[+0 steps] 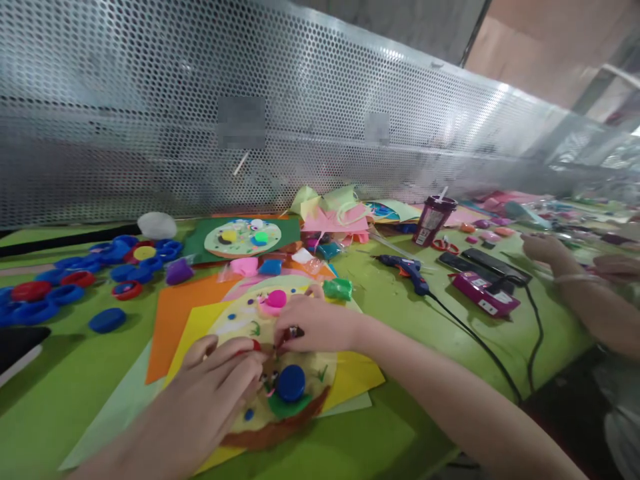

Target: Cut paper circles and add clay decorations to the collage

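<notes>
A round, pale-yellow craft plate (320,360) with a brown edge lies in front of me. It bears a blue bottle cap (291,383) on green clay, a pink clay piece (274,302), small blue dots and green tufts. My left hand (225,377) rests on its left side, fingers bent and closed around a red piece that is mostly hidden. My right hand (317,325) reaches in from the right, fingers pinched together over the middle of the plate, close to the left fingertips. What it pinches is too small to name.
Blue and red bottle caps (107,320) lie at left. Behind stands another decorated plate (243,238) on green paper. A glue gun (407,267), its cable, a purple cup (434,220) and a power strip (485,293) are at right. Another person's hand (545,250) is further right.
</notes>
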The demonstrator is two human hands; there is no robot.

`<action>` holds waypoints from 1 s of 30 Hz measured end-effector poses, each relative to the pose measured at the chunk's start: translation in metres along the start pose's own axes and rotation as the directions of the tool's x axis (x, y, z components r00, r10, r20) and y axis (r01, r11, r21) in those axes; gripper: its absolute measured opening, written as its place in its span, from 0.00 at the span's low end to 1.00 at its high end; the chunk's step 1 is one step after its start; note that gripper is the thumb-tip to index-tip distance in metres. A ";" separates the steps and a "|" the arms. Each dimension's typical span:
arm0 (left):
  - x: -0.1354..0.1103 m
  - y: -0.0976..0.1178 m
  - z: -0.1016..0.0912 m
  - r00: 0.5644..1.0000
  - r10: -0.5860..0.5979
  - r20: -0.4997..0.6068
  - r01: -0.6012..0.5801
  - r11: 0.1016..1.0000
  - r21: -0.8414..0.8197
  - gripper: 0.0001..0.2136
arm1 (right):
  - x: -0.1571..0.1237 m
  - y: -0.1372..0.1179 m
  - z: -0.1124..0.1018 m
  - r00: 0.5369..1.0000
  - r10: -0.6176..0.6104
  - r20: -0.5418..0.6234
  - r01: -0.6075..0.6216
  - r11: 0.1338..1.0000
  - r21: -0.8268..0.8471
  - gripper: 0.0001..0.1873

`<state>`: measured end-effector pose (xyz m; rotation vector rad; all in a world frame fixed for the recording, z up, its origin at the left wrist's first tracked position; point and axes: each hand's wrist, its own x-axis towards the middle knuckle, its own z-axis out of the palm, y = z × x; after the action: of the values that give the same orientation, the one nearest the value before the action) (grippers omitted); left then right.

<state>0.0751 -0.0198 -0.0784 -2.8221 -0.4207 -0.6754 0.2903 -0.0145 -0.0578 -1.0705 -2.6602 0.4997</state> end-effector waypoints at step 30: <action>-0.005 -0.004 0.001 0.986 -0.068 0.151 0.087 0.988 -0.125 0.11 | -0.003 -0.006 -0.007 0.997 0.075 0.016 -0.072 0.990 -0.124 0.06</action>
<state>0.0701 -0.0168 -0.0813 -3.0054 -0.5319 -0.5305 0.2912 -0.0194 -0.0497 -1.2088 -2.7089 0.3654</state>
